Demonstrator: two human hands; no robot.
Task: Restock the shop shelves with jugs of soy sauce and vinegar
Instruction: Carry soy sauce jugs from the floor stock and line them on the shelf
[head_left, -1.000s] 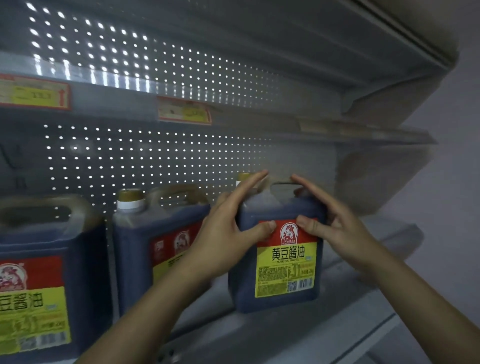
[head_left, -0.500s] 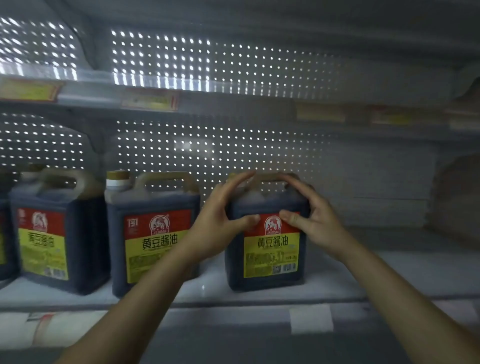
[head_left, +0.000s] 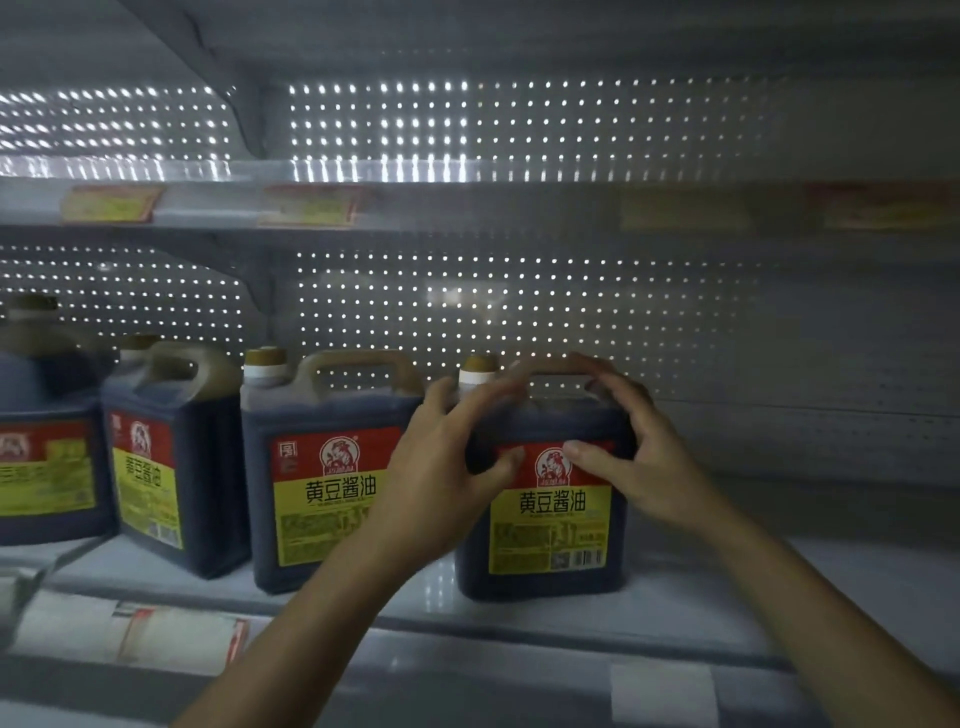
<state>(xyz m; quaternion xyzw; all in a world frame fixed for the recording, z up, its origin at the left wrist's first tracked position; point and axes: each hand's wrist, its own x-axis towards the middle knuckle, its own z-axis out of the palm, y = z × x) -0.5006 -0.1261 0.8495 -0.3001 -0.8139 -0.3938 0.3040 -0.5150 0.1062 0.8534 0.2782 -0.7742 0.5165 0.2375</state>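
Pegboard-backed shelf (head_left: 519, 618): three soy jugs (head_left: 322, 467) sit left of mine (head_left: 545, 519), left hand (head_left: 441, 478) and right hand (head_left: 639, 457) gripping its shoulders.

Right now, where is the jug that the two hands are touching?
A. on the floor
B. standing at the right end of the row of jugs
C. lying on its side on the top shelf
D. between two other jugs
B: the jug stands upright on the shelf between the left hand and the right hand, with the other jugs all to its left.
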